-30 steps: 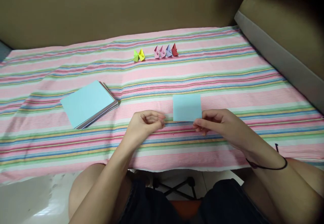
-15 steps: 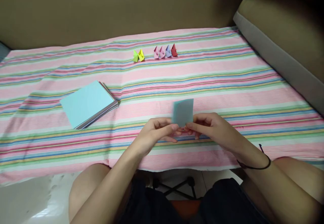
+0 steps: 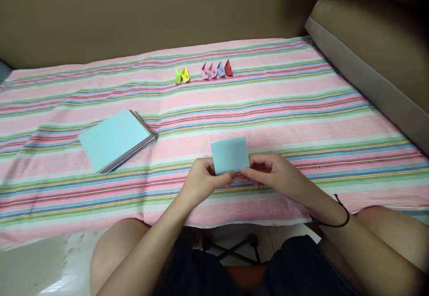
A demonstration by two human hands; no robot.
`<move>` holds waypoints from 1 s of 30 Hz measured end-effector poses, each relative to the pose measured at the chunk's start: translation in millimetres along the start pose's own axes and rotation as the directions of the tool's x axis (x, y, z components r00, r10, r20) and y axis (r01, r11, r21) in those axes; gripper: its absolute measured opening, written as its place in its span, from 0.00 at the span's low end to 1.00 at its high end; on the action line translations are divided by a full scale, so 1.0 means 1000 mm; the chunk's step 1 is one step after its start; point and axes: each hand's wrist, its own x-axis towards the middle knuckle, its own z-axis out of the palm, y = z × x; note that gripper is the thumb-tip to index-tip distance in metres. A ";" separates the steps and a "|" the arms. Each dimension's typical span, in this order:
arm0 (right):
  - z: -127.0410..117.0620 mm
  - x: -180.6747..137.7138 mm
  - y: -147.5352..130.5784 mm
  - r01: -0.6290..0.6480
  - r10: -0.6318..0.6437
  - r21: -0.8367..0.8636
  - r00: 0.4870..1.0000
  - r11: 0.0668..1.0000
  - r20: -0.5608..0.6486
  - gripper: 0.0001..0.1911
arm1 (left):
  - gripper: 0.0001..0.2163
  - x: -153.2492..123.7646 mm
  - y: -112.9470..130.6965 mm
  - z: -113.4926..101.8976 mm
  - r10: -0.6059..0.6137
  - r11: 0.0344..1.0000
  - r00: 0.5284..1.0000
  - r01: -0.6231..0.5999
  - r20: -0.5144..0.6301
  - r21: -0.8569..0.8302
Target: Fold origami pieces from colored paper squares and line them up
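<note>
A folded light blue paper (image 3: 229, 154) is held just above the striped tablecloth (image 3: 301, 108), near its front edge. My left hand (image 3: 203, 181) pinches its lower left edge and my right hand (image 3: 273, 177) pinches its lower right edge; both hands are closed on it. A thin black band circles my right wrist.
A stack of coloured paper sheets (image 3: 115, 139) with a light blue top sheet lies to the left. Several small folded paper figures, yellow-green (image 3: 181, 75), pink, purple and red (image 3: 216, 69), stand in a row at the back. A brown cushioned seat (image 3: 372, 50) borders the right side.
My right hand lifted the blue paper off the cloth and shifted it left. My left hand came over and took hold of its lower left edge.
</note>
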 end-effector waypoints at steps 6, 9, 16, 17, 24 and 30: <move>0.008 0.001 0.004 0.018 -0.019 0.068 1.000 0.998 0.009 0.11 | 0.05 0.001 -0.001 0.002 0.025 0.995 1.000 -0.025 -0.001 0.092; 0.008 0.001 0.003 0.018 -0.018 0.043 1.000 0.999 0.002 0.10 | 0.05 0.000 0.000 0.002 0.026 0.994 1.000 -0.026 0.000 0.105; 0.003 0.000 0.001 0.013 -0.013 0.020 1.000 1.000 -0.006 0.12 | 0.06 0.000 0.003 -0.004 0.034 0.990 0.999 -0.033 -0.008 0.135; 0.002 0.000 0.002 0.012 -0.012 0.009 1.000 1.000 -0.014 0.12 | 0.07 0.000 0.003 -0.006 0.037 0.989 0.999 -0.035 -0.016 0.146; -0.004 -0.001 0.004 0.075 -0.075 -0.014 0.997 0.997 -0.034 0.13 | 0.05 0.001 0.006 -0.016 0.017 0.996 0.999 -0.019 0.029 0.092; -0.008 0.001 0.004 0.086 -0.085 0.026 0.995 0.996 -0.043 0.15 | 0.01 0.000 0.010 -0.020 0.024 0.998 0.998 -0.027 0.051 0.052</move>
